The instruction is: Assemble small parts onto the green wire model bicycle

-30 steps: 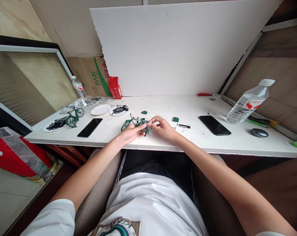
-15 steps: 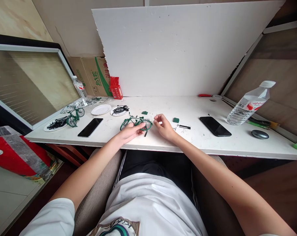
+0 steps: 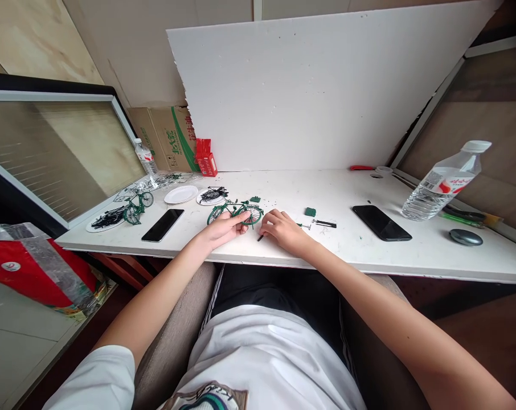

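Observation:
My left hand [image 3: 227,229] is closed around a green model bicycle [image 3: 253,215], thumb across its frame, holding it upright just above the table. My right hand [image 3: 283,230] is lowered to the tabletop right of the bicycle, fingers curled and pinched at a small black stick-like piece [image 3: 260,237]. Part of that piece is hidden by the fingertips. Further right lie a green plastic block [image 3: 310,212] and a black strip-shaped part [image 3: 325,224]. Behind the bicycle is another small green piece [image 3: 255,199].
A second green model bicycle [image 3: 138,206] stands left by a plate of black parts [image 3: 106,221]. Two phones, one at left [image 3: 163,224] and one at right [image 3: 381,222], lie flat. Plates, water bottles [image 3: 446,181], a red box [image 3: 207,159] and a dark oval object [image 3: 466,237] surround the workspace.
My right hand has come down from beside the bicycle's wheel to the small black piece on the table. My left hand keeps hold of the model bicycle. The camera view has shifted slightly.

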Available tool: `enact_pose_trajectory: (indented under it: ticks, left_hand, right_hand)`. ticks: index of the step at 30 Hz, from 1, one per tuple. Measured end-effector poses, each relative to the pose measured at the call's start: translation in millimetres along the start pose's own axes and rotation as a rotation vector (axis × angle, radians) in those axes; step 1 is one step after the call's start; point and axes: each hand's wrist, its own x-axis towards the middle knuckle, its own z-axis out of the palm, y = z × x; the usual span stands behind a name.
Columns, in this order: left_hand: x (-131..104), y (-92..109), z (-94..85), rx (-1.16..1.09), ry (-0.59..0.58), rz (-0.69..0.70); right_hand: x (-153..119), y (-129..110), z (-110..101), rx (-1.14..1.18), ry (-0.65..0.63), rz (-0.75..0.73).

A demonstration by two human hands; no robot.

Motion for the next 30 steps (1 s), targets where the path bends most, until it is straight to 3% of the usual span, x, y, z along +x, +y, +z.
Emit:
enact_pose_trajectory:
  ticks: [4,8,12,15,20,30]
  left_hand:
    - [-2.4,3.2,1.4,0.020,-0.018,0.015]
    - [-5.2,4.6,5.1,0.013,-0.031,0.018]
    - [-8.6,4.7,11.2,0.035,-0.089,0.022]
    - [-12.1,4.9,16.5,0.033,-0.090,0.020]
    - [-17.8,4.9,23.5,0.061,-0.088,0.024]
    - [-23.4,0.4,32.4,0.100,-0.184,0.032]
  right_hand:
    - [-2.5,14.4,-9.1,0.071,0.052,0.028]
    - [-1.6,24.6,-25.6,0.297,0.246,0.182]
    - [1.0,19.1,-48.3,0.547,0.429,0.307]
    - [2.1,9.1,-63.1,0.638,0.423,0.330]
    - [5.0,-6.4,-73.4,0.564,0.397,0.270]
    - [9.5,-40.9,-78.2,0.920,0.346,0.250]
